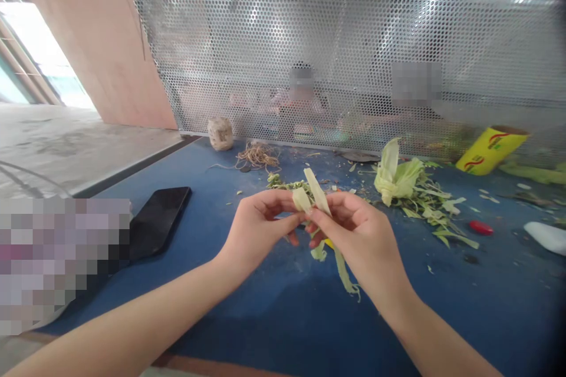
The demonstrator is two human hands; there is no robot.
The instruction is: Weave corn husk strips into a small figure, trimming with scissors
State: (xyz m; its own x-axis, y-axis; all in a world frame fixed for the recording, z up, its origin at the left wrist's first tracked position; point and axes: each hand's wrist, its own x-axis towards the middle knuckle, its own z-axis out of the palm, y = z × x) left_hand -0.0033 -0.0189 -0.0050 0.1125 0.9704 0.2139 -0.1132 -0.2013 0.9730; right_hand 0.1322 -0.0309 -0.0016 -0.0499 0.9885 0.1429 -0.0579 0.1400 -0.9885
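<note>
Above the middle of the blue table, both hands come together on pale green strips of corn husk (317,191). My left hand (260,221) pinches a short folded strip between thumb and fingers. My right hand (360,227) grips a longer strip that points up and away. Their fingertips nearly touch, and the curled fingers hide part of the strips. Below the hands hang or lie more green strips (346,274); I cannot tell whether they are held. A leafy clump of husk (395,177) stands beyond my right hand among scattered green scraps (435,212).
A black phone (161,221) lies left on the blue table (265,324). Farther back are a ball of twine (220,133) and tangled string (259,156). A yellow tube (490,150), a red object (480,227) and a white object (546,237) are right. A perforated metal screen (265,29) closes the back.
</note>
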